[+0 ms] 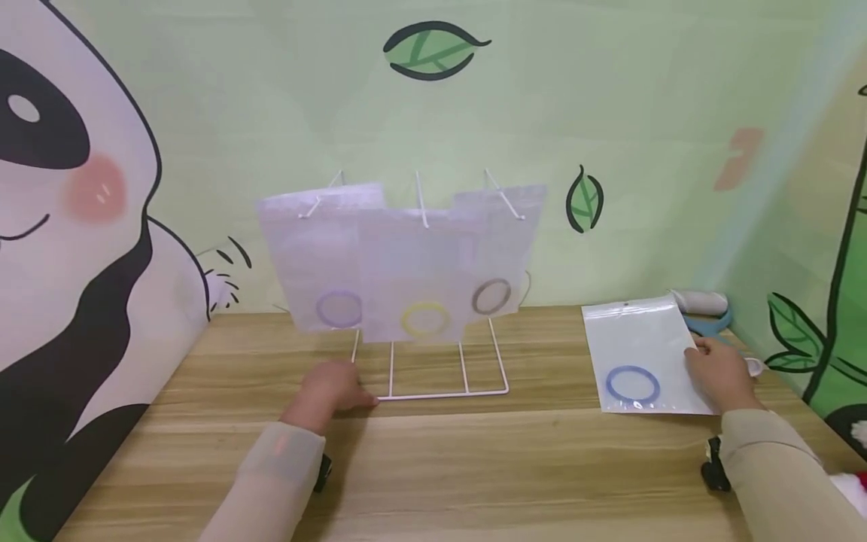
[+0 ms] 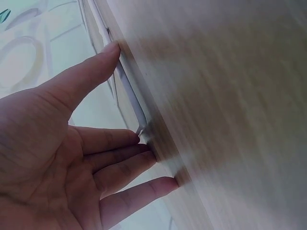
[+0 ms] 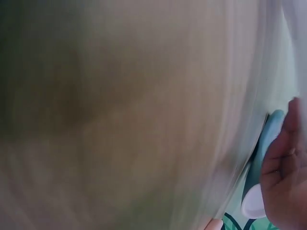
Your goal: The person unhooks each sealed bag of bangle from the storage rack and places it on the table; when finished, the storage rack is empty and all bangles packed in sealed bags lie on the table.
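Observation:
A white wire rack (image 1: 442, 394) stands on the table, with three bags hanging from its hooks. The left bag (image 1: 318, 260) shows a purple ring, the middle bag (image 1: 413, 271) a yellow one, and the right bag (image 1: 504, 245) a brownish one. My left hand (image 1: 332, 388) touches the front left corner of the rack's base; its thumb and index tip meet the wire in the left wrist view, fingers fairly straight. At the right, my right hand (image 1: 725, 373) holds a plastic bag (image 1: 640, 339) with a blue ring by its right edge. That bag partly hides the fingers.
Behind the bag in my right hand lie a white roll (image 1: 701, 302) and a blue curved item (image 1: 711, 325), partly covered. A small white piece (image 1: 754, 366) shows beside that hand. The wooden table (image 1: 440, 474) meets a patterned green backdrop (image 1: 643, 113).

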A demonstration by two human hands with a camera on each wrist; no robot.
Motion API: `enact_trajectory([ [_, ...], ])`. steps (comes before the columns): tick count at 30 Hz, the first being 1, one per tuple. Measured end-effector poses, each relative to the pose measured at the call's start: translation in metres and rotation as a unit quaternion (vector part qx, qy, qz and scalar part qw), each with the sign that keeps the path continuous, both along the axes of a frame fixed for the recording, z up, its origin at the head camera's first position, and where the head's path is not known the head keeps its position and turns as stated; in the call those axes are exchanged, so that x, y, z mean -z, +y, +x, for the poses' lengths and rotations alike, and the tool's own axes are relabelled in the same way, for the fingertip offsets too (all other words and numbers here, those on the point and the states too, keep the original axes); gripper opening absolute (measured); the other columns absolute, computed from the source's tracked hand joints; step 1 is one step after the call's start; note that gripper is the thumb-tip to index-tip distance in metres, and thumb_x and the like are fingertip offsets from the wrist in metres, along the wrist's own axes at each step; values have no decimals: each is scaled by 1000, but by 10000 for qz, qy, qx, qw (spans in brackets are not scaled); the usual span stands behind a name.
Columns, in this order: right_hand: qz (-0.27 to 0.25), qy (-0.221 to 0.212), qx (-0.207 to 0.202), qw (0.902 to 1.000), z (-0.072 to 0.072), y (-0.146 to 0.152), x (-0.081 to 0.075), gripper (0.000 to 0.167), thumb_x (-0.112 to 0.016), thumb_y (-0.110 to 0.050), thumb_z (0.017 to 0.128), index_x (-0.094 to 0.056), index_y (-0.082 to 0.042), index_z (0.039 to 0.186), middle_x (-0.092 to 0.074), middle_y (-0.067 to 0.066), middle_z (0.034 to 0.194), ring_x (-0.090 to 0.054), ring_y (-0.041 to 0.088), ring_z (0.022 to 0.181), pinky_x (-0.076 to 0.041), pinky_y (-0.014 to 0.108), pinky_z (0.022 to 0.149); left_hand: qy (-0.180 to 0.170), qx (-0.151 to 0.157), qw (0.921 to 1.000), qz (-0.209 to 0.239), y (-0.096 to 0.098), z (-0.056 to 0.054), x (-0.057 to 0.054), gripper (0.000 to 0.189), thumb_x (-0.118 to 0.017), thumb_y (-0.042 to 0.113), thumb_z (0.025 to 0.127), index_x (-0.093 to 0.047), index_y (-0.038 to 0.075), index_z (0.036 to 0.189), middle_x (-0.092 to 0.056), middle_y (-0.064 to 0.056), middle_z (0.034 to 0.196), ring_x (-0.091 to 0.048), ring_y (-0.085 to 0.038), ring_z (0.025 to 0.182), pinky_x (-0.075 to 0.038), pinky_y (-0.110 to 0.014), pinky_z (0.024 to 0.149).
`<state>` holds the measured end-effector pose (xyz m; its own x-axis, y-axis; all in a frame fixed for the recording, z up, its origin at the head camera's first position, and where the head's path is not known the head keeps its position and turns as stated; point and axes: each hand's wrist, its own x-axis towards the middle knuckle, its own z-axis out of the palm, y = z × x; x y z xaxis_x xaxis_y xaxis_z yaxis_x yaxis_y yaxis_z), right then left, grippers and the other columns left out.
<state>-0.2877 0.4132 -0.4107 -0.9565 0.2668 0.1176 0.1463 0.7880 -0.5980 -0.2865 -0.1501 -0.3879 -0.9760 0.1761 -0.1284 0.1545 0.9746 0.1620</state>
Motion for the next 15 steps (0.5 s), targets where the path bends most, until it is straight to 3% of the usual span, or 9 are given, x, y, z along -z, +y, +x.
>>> enact_trajectory([
  [5,7,-336,-399,9986,0,-1,-4,56,-42,-15,98,-32,15,144,-37,43,138,-35,59,125,-33,65,99,40,38,10000,-32,-1,0,-1,43,-80,44,79,-59,7,70,-62,-8,79,-56,-23,71,-51,-43,72],
  [15,-5,-664,104,9977,-6,2,3,40,-37,-7,96,-54,12,126,-46,38,132,-40,56,121,-34,61,96,46,48,10000,-61,-1,2,-2,44,-80,44,79,-59,6,68,-65,-9,81,-58,-24,72,-52,-44,73],
])
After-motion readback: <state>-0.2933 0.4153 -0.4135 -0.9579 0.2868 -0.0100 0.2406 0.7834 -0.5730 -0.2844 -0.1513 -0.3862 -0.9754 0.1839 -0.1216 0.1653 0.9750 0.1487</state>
